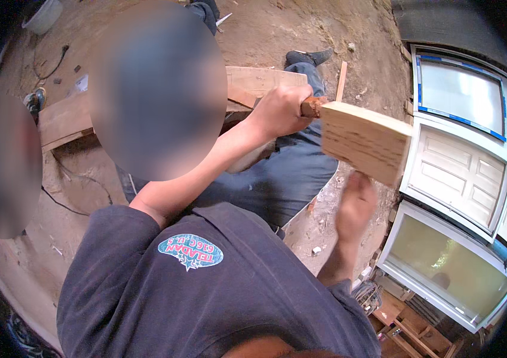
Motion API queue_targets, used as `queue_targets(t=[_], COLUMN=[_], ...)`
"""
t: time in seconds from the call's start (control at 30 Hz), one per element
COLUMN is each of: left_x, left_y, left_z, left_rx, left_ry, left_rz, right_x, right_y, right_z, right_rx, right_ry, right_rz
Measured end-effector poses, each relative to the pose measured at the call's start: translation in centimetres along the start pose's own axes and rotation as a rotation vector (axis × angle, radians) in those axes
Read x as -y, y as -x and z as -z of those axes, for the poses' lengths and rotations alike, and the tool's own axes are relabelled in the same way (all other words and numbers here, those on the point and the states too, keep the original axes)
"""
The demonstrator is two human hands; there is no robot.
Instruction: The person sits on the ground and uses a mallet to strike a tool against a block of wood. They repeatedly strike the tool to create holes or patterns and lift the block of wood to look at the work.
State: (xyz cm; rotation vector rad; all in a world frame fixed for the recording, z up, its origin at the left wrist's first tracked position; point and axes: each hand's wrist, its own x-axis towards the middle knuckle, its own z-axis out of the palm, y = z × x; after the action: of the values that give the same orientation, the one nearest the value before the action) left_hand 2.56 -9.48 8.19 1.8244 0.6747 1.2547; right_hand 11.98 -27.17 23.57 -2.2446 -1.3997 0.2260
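Observation:
My left hand (284, 112) is closed around a short brown wooden piece (313, 107), in front of my lap. At that piece's end is a pale, flat wooden board (364, 143) with dark flecks on its face, tilted down to the right. Whether the two are joined I cannot tell. My right hand (358, 201) is just below the board's lower edge, blurred by motion, with its fingers curled in. Anything inside those fingers is hidden. Beyond my left hand, a wider plank (265, 79) lies behind my forearm.
Bare earth (277, 30) surrounds me. Framed windows and a white panelled door (459, 170) lean along the right side. Wooden pieces (411, 331) and coiled wire (368, 295) are at lower right. A long plank (65, 122) and cables are at left; a pale bucket (43, 17) stands far left.

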Motion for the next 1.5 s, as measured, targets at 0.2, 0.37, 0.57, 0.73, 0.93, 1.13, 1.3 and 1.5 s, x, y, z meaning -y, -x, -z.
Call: queue_targets(t=[0.2, 0.37, 0.57, 0.73, 0.93, 1.13, 1.3, 1.5], left_x=[-1.2, -0.7, -0.9, -0.2, -1.1, -0.2, -1.2, -3.9], left_y=[0.1, -0.3, 0.4, 0.3, -0.1, -0.6, -0.6, -0.5], left_z=[-0.1, -0.5, 0.7, -0.1, 0.8, -0.2, -0.5, 0.1], left_rx=[0.018, 0.026, 0.031, 0.015, 0.052, 0.015, -0.011, -0.013], left_ry=[0.047, 0.037, 0.025, 0.007, 0.013, 0.010, -0.074, 0.044], left_rz=[0.060, 0.071, 0.062, -0.005, 0.069, 0.009, 0.056, 0.106], right_x=[3.4, -2.9, 2.6, -3.1, -1.1, -5.8, -12.1, -12.9], right_y=[-2.2, -0.3, -2.6, -0.8, 2.9, 4.5, 6.4, 5.2], right_z=[6.5, -0.4, 5.2, -1.6, -4.7, -10.4, -18.5, -20.4], right_rx=[-0.329, -0.148, -0.312, -0.331, -0.082, -0.239, -0.138, -0.199], right_ry=[-1.123, 0.127, -0.826, -0.118, -0.577, -0.939, -0.812, -0.766], right_rz=[0.271, 0.280, 0.277, 0.526, -0.199, -0.390, -0.509, -0.477])
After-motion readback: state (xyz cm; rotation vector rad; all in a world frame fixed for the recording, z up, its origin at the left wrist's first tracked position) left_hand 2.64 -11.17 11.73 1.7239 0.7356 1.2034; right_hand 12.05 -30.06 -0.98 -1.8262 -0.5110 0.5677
